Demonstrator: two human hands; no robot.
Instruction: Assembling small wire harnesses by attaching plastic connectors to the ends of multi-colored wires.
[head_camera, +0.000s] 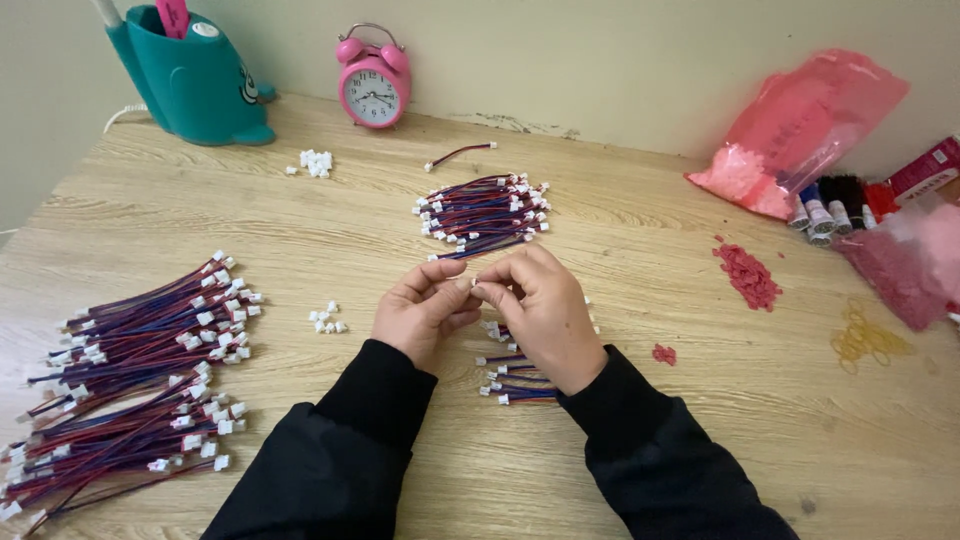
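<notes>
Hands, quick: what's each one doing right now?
Left hand: fingers pinched shut on something small at the fingertips; what it is cannot be told.
Right hand: fingertips pinched at the same spot, meeting the left; likely a wire lead.

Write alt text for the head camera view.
Two hands, left hand and right hand, pinch a small wire piece together over a wooden table. Bundles of red-and-blue wires with white connectors lie around, a pink alarm clock behind.

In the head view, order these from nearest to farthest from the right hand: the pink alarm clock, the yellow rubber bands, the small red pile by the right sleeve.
From the right hand:
1. Small red pile, just right.
2. Pink alarm clock, far edge, left.
3. Yellow rubber bands, far right.
</notes>
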